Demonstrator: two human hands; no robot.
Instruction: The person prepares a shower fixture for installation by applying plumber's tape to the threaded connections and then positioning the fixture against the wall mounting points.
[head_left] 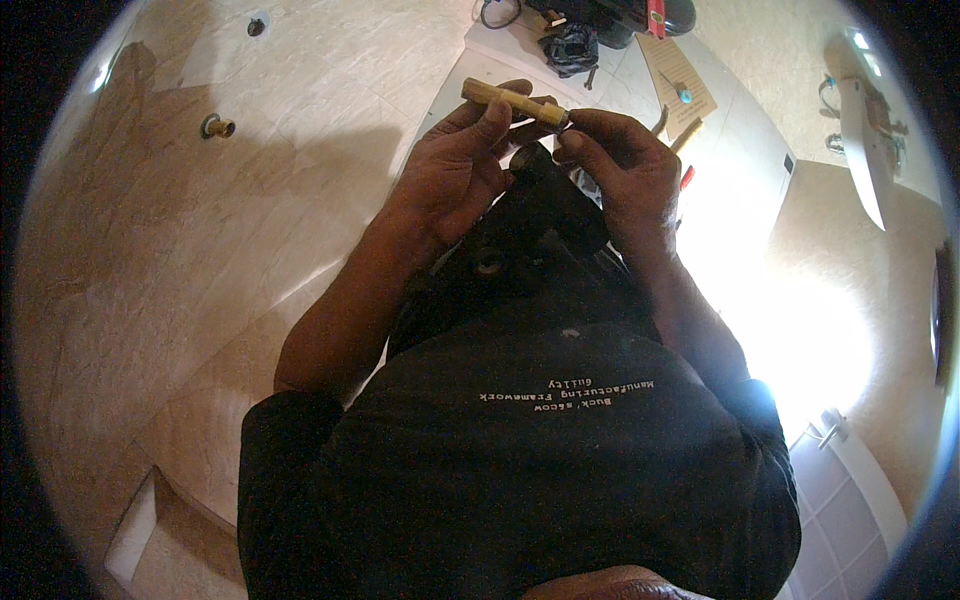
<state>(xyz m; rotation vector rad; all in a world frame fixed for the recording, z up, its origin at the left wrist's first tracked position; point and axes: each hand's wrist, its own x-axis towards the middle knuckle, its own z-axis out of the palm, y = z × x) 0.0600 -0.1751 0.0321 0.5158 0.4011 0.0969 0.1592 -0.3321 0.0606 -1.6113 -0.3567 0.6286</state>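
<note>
A brass-coloured tube (518,103) is held up in front of my body, slightly tilted, its left end higher than its right. My left hand (455,170) is closed around its left part, with the thumb pressed along the near side. At the tube's right end, the thumb and forefinger of my right hand (630,170) pinch a narrower, greyish tip (563,121). Whether that tip is a separate piece is too small to tell.
A brass pipe fitting (220,127) sticks out of the tiled surface at left, near a dark round hole (257,26). Beyond my hands lie a crumpled black bag (570,48) and a brown sheet (668,75). At right are a white basin (862,140) and bright glare.
</note>
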